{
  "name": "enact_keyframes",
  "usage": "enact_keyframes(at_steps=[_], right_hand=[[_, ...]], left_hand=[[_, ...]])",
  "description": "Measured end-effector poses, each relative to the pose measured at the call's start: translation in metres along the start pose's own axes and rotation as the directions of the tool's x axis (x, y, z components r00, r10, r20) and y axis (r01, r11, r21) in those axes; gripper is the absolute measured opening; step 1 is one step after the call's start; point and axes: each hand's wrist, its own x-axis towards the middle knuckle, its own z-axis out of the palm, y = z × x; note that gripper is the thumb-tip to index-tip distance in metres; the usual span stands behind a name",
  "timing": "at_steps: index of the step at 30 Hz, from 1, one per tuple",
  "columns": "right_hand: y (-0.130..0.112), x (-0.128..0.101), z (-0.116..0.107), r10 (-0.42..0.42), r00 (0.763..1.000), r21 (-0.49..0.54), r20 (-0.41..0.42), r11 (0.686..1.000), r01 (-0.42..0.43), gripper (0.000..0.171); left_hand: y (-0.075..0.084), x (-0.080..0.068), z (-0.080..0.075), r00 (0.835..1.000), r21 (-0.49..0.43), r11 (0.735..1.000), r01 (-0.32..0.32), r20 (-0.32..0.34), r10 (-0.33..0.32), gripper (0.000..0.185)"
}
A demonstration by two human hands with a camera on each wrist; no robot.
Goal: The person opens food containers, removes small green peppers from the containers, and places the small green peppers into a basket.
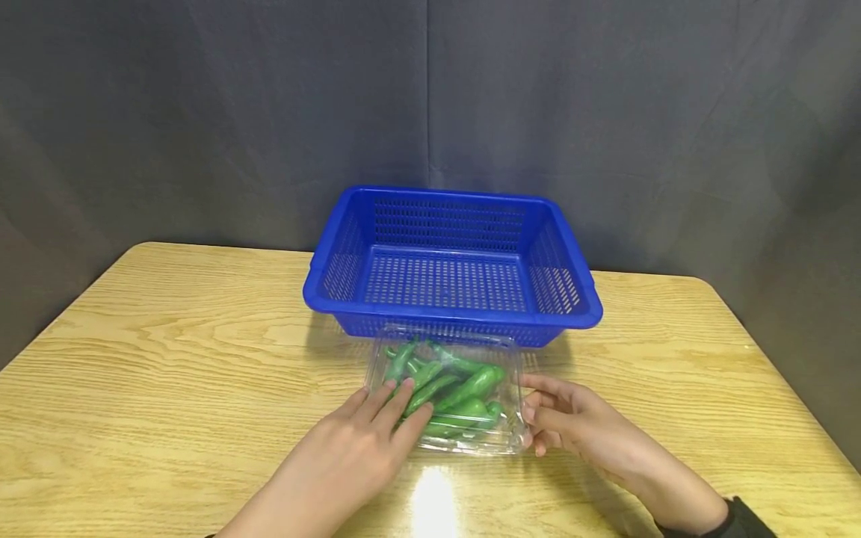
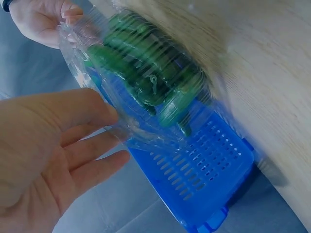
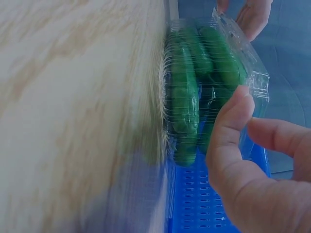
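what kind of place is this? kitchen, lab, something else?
Probably a staged recording setup, not a kitchen: a bare wooden table against a grey cloth backdrop, with only a blue basket and a clear clamshell box of green peppers on it.

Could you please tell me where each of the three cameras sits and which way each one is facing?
Head: sits above, looks forward and down at the table; shows left hand, right hand, clear clamshell box of green peppers, blue basket.
Left wrist: looks past the left hand's fingers at the box.
Right wrist: looks past the right hand's thumb along the box.
All share box and basket.
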Motion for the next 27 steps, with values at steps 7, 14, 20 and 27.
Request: enact_keyframes(at_steps=[7, 14, 20, 27], right_hand=[[-0.0003, -0.0004, -0.0004, -0.003, 1.000, -0.004, 0.002, 1.000, 0.003, 0.064], [0.0008, -0.0001, -0.0014, -0.012, 1.000, -0.002, 0.013, 1.000, 0.012, 0.065], [0.0024, -0.0002, -0.0018, -0.013, 1.000, 0.005, 0.000, 1.000, 0.013, 0.065], [0.0031, -0.0003, -0.0017, 0.005, 1.000, 0.014, -0.012, 1.000, -0.004, 0.065]], left_hand=[[-0.0035, -0.0014, -0.0025, 0.999, -0.042, 0.998, 0.037, 0.034, -0.036, 0.038], [-0.0067, -0.0043, -0.0018, 0.992, -0.076, 0.991, 0.108, 0.069, -0.103, 0.043], [-0.0048, -0.0039, 0.0019, 0.994, -0.048, 0.995, 0.088, 0.065, -0.085, 0.039], [-0.0036, -0.0034, 0.0031, 0.994, -0.023, 0.997, 0.078, 0.081, -0.076, 0.037]])
